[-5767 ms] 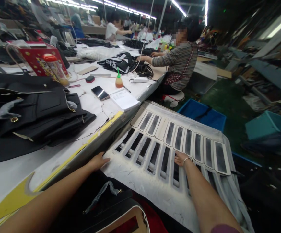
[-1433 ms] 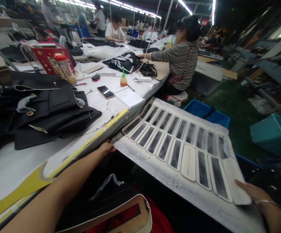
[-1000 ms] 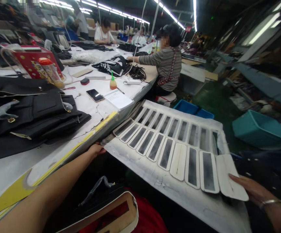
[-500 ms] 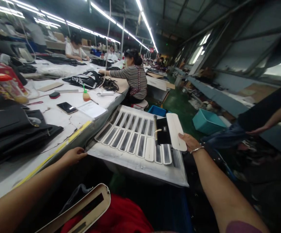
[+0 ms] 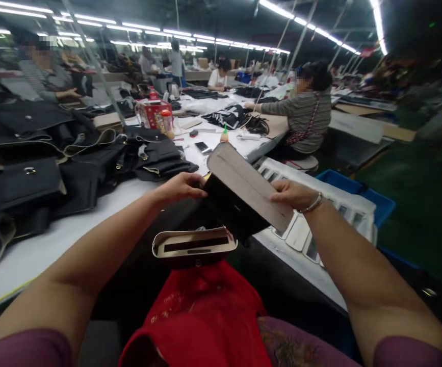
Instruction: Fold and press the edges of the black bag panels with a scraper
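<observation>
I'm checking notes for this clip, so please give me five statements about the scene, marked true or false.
1. The right hand holds the pale panel. True.
2. The left hand rests on the phone. False: the left hand is at the edge of the black piece.
3. The phone lies on the white table. True.
4. The bracelet is on the left wrist. False: the bracelet is on the right wrist.
5. The cloth over the lap is red. True.
</observation>
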The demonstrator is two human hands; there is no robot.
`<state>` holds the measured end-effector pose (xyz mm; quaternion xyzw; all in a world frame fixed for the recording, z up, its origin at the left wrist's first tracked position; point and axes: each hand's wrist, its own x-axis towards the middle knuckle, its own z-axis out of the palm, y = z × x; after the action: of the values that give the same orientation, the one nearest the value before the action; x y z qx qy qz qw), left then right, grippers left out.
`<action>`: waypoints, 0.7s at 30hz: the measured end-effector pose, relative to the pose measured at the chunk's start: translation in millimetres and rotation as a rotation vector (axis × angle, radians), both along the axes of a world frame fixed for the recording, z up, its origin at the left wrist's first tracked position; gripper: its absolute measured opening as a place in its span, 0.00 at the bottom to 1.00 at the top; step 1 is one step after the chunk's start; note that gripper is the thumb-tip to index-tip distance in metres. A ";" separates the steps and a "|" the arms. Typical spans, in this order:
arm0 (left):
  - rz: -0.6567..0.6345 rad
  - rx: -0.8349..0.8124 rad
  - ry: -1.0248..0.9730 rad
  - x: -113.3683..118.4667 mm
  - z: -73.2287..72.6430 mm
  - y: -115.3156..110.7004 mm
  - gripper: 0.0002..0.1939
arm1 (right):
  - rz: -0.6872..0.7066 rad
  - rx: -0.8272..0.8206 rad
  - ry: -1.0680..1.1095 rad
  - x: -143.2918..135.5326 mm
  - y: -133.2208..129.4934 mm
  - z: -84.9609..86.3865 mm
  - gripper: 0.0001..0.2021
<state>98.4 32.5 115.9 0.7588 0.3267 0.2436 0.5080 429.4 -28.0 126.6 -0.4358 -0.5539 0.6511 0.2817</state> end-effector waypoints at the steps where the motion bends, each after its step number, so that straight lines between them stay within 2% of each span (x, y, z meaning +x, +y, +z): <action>1: 0.053 -0.001 0.033 -16.5 1.6 -9.2 0.19 | 0.021 -0.011 -0.023 -11.0 7.2 -0.9 0.20; 5: 0.247 0.103 0.144 -64.2 -10.0 -57.5 0.15 | 0.071 -0.042 -0.064 -50.6 24.2 -23.5 0.19; 8: 0.356 0.159 0.197 -81.7 -24.7 -88.8 0.16 | 0.127 -0.059 -0.096 -72.8 26.6 -43.8 0.19; 11: 0.413 0.210 0.283 -90.2 -33.8 -105.5 0.16 | 0.176 -0.024 -0.127 -85.8 27.7 -55.7 0.18; 14: 0.378 0.305 0.414 -93.0 -42.2 -109.4 0.14 | 0.233 0.052 -0.195 -89.7 31.5 -62.2 0.18; 17: 0.294 0.419 0.480 -90.1 -57.9 -108.5 0.11 | 0.311 0.145 -0.347 -89.0 34.3 -66.7 0.18; 19: 0.226 0.499 0.553 -85.4 -70.9 -108.6 0.09 | 0.382 0.267 -0.467 -90.3 33.1 -67.7 0.18; 21: 0.171 0.557 0.669 -80.5 -82.2 -110.0 0.07 | 0.438 0.468 -0.566 -95.3 29.1 -66.0 0.17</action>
<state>17.9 -77.6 33.7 0.8740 0.4568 0.1044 0.1285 334.1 1.0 60.6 -0.3935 -0.8218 0.4069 0.0649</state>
